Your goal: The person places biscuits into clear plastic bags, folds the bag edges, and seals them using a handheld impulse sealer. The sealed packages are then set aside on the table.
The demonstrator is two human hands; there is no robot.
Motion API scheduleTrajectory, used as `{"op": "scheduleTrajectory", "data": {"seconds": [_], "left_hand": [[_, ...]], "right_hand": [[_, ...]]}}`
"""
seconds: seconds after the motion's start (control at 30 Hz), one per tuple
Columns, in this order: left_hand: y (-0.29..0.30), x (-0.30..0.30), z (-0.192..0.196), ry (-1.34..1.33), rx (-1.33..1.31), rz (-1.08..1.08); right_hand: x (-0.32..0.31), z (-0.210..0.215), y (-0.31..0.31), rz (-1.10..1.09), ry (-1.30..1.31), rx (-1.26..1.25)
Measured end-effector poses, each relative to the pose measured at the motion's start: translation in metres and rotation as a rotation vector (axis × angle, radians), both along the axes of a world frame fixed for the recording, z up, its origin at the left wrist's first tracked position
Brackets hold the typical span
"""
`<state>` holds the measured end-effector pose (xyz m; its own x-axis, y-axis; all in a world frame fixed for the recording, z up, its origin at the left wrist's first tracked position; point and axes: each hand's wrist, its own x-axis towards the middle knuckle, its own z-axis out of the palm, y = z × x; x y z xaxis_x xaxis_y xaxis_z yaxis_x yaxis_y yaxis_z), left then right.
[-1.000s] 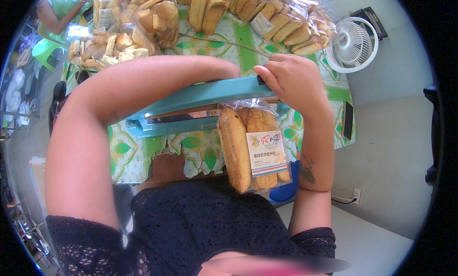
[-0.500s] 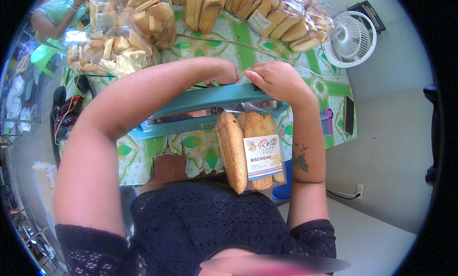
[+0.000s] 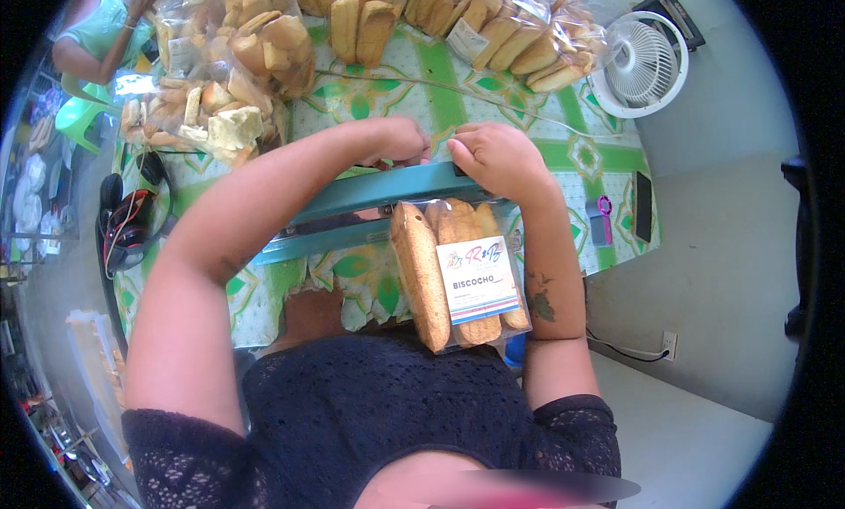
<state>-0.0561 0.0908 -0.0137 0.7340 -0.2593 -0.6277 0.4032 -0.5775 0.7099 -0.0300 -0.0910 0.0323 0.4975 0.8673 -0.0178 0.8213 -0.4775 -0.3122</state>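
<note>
A blue heat sealer [image 3: 352,190] lies across the table before me. From its near side hangs a clear bag of long toasted bread slices [image 3: 414,276] with a white label [image 3: 480,278]; its upper edge runs in under the sealer's arm. My right hand [image 3: 502,160] is curled over the right part of that arm, by a black piece. My left hand [image 3: 405,144] is closed just behind the arm, its fingertips partly hidden, so what it pinches cannot be made out. Neither hand touches the bread.
Large clear bags of bread [image 3: 264,43] stand at the far left, more bread bags [image 3: 519,38] at the back. A white fan [image 3: 641,65] stands far right, near a phone [image 3: 642,207]. Headphones [image 3: 132,223] lie left. Another person's arm [image 3: 106,51] shows far left.
The sealer's upper arm has come down, narrowing the gap above its base. Both hands have lowered slightly with it. The whole view has shifted a little.
</note>
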Motion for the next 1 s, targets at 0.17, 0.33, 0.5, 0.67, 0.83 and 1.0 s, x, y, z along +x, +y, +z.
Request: {"op": "scheduleTrajectory", "data": {"seconds": [0.17, 0.33, 0.5, 0.67, 0.83, 1.0], "left_hand": [[-0.003, -0.01, 0.005, -0.12, 0.046, -0.057], [-0.003, -0.014, 0.003, -0.259, 0.063, -0.081], [0.0, -0.01, -0.006, -0.42, 0.083, -0.159], [0.001, -0.008, -0.01, -0.471, 0.087, -0.19], [0.005, -0.007, -0.011, -0.512, 0.039, -0.243], [0.005, -0.004, -0.016, -0.482, -0.002, -0.219]], "right_hand": [[-0.004, 0.001, -0.001, -0.058, -0.02, 0.011], [-0.004, 0.003, 0.002, -0.19, 0.013, -0.045], [-0.004, 0.008, 0.008, -0.355, 0.085, -0.137], [0.0, 0.004, 0.005, -0.375, 0.073, -0.171], [0.025, -0.004, 0.001, -0.423, 0.756, 0.232], [0.046, -0.007, 0.007, -0.466, 0.536, -0.065]]}}
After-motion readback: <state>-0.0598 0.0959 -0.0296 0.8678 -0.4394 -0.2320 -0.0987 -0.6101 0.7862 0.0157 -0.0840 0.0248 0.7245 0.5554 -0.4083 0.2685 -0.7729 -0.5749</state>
